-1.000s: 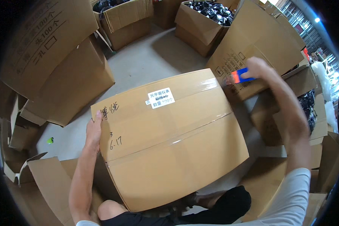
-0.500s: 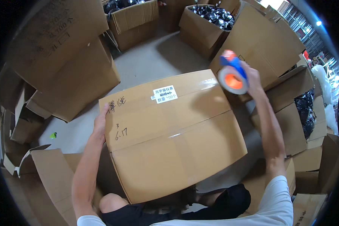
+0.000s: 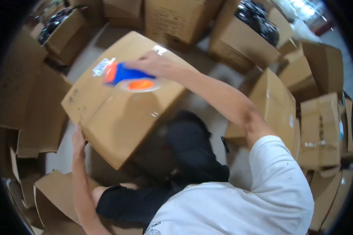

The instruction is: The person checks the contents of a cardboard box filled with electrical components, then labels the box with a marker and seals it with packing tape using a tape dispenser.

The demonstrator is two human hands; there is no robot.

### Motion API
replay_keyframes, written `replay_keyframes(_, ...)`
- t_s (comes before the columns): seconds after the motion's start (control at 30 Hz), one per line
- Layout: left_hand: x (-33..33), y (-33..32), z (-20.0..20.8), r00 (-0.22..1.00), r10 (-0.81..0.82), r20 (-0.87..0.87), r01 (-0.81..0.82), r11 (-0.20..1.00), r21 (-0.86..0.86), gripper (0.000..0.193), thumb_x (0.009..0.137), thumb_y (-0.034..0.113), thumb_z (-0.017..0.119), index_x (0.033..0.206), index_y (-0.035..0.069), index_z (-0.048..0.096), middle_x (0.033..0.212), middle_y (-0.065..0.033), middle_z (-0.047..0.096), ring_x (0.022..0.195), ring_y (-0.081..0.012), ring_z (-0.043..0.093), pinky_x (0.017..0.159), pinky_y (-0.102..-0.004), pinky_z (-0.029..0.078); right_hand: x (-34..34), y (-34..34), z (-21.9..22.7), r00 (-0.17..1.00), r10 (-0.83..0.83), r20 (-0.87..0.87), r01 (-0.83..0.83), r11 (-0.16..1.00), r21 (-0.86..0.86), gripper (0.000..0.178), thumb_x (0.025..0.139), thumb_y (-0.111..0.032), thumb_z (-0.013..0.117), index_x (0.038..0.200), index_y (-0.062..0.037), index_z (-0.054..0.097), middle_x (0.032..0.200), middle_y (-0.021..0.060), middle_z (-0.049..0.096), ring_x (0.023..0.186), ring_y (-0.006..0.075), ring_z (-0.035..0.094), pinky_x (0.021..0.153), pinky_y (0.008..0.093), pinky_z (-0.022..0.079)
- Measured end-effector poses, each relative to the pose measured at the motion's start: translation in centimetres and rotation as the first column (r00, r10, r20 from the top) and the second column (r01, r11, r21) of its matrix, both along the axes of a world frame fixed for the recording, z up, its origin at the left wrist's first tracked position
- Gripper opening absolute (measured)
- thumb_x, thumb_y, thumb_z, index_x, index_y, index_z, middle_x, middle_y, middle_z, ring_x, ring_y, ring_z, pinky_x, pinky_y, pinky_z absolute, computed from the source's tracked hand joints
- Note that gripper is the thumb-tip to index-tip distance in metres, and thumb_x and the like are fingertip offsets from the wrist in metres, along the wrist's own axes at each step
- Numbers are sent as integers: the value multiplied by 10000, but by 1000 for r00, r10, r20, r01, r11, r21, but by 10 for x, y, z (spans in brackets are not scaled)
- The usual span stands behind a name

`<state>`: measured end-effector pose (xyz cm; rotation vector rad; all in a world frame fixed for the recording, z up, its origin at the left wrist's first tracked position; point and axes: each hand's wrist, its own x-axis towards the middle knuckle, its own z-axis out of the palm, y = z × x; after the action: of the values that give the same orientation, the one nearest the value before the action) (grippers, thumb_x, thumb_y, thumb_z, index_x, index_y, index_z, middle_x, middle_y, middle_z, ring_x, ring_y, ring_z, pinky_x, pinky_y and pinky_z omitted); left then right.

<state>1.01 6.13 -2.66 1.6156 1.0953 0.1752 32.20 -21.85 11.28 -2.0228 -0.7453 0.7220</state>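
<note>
A large closed cardboard box point(image 3: 121, 129) lies tilted in front of me, with handwriting near its left corner and a white label point(image 3: 100, 67) on its top. My left hand point(image 3: 79, 140) grips the box's near left edge, most of its fingers hidden. Over the top, my right hand point(image 3: 150, 65) is wrapped around a blue and orange tape dispenser point(image 3: 132, 75) with a tape roll in it. Motion blurs the dispenser, and I cannot tell whether it touches the cardboard. Shiny strips of tape show on the box.
Open cartons of black plastic-wrapped goods stand at the far left point(image 3: 68, 37) and far right point(image 3: 239, 45). A closed carton point(image 3: 272, 105) sits right of my arm. Open flaps point(image 3: 47, 196) rise at the near left. A thin black object point(image 3: 224, 144) lies by my knee.
My right hand has swung the tape dispenser from the box's right side to above its top. The view has turned right, and the box appears rotated and further left. My left hand keeps its hold.
</note>
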Motion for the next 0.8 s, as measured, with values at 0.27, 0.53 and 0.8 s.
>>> replay_keyframes(0.27, -19, 80, -38, 908, -306, -287, 413, 770, 486, 604, 1046, 485, 428, 1025, -35, 736, 834, -97, 722, 763, -237, 690, 655, -404, 509, -127, -372, -184, 710, -663, -238, 688, 725, 36, 567, 943, -541, 655, 970, 21, 723, 872, 36, 683, 783, 100, 599, 682, 310, 489)
replay_keyframes(0.53, 35, 7, -47, 974, -210, 88, 164, 915, 368, 432, 978, 305, 566, 1236, -34, 632, 1032, -142, 713, 807, -243, 692, 638, -412, 537, -295, -524, -427, 770, -638, -21, 629, 764, -144, 479, 940, -405, 580, 1243, -49, 685, 1175, 196, 711, 1133, 287, 670, 1004, 404, 486)
replay_keyframes(0.8, 15, -48, -8, 897, 225, 381, -83, 931, -355, 687, 1070, 563, 352, 1390, -19, 527, 1275, -180, 654, 1111, -321, 656, 904, -456, 559, -92, -428, -290, 834, -312, 456, 427, 887, -175, 322, 874, -295, 633, 939, 8, 720, 931, 265, 701, 858, 431, 691, 765, 526, 534)
